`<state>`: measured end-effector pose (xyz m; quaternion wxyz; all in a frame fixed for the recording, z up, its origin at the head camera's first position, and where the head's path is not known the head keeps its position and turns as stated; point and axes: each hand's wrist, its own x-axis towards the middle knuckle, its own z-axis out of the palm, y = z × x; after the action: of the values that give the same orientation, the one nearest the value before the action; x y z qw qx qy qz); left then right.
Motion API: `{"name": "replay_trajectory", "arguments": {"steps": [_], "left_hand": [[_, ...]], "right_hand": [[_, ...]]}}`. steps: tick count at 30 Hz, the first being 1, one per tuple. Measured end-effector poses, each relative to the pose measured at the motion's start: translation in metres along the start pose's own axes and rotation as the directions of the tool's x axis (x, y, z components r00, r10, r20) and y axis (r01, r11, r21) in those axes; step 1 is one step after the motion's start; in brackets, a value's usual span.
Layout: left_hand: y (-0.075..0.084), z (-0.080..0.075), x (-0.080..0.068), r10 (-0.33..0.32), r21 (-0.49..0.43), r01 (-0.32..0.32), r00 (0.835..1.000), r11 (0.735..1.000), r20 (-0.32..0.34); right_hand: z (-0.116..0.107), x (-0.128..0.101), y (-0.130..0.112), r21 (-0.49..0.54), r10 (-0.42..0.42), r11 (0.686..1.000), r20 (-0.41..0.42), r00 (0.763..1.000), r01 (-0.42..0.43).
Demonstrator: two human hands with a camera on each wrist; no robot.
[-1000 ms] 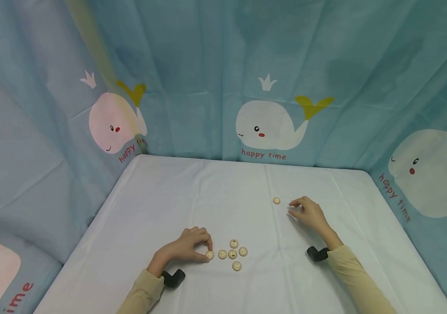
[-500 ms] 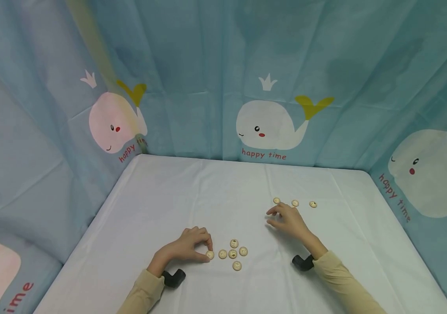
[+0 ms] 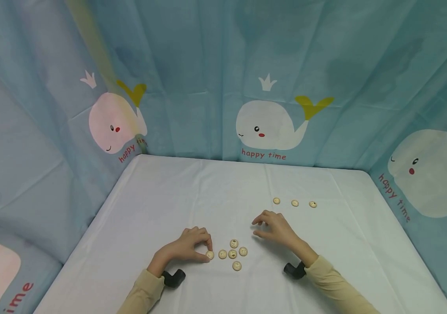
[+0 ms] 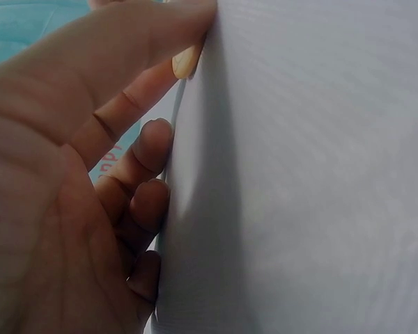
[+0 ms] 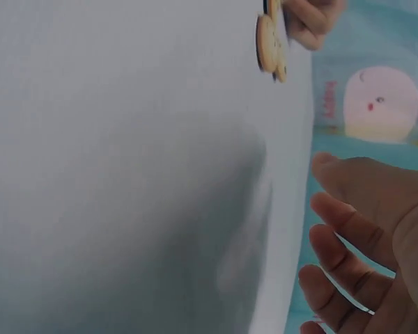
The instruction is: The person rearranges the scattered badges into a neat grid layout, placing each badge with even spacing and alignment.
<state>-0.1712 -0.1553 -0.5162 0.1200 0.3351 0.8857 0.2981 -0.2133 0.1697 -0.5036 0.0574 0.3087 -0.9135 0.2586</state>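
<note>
Several round wooden buttons lie on the white tablecloth (image 3: 192, 192). A cluster of them (image 3: 234, 253) sits near the front middle. My left hand (image 3: 204, 250) rests beside the cluster, its thumb and forefinger pinching the leftmost button (image 3: 209, 255), which shows as a pale edge (image 4: 186, 61) in the left wrist view. My right hand (image 3: 257, 227) hovers just right of the cluster with fingers loosely spread and nothing in it. In the right wrist view, its fingers (image 5: 348, 229) are empty and the cluster (image 5: 270, 42) lies ahead of them.
A row of three buttons (image 3: 295, 203) lies farther back on the right. Blue whale-print curtains (image 3: 264, 122) wall the table on three sides. A black wrist mount (image 3: 173, 277) sits at each cuff.
My right hand has drawn back left from the far row, uncovering two more buttons there, and now sits near the cluster. The left hand has stayed put.
</note>
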Motion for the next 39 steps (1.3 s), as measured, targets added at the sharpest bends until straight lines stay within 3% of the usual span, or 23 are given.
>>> {"name": "replay_trajectory", "arguments": {"steps": [8,20,34,39], "left_hand": [[0.000,0.000,0.000,-0.001,0.008,0.001,1.000,1.000,-0.006],[0.000,0.001,0.001,-0.006,0.010,0.006,1.000,1.000,-0.001],[-0.002,0.002,0.001,-0.007,0.000,0.007,1.000,1.000,-0.011],[-0.003,0.002,0.001,-0.003,-0.009,0.003,1.000,1.000,-0.010]], "right_hand": [[0.011,-0.002,-0.019,0.029,-0.094,0.995,0.055,0.994,0.093],[0.023,-0.007,-0.033,0.036,-0.145,0.989,0.238,0.960,0.140],[0.025,-0.005,-0.035,0.080,-0.081,0.995,0.309,0.948,0.059],[0.025,-0.004,-0.033,0.068,-0.090,0.995,0.311,0.946,0.072]]}}
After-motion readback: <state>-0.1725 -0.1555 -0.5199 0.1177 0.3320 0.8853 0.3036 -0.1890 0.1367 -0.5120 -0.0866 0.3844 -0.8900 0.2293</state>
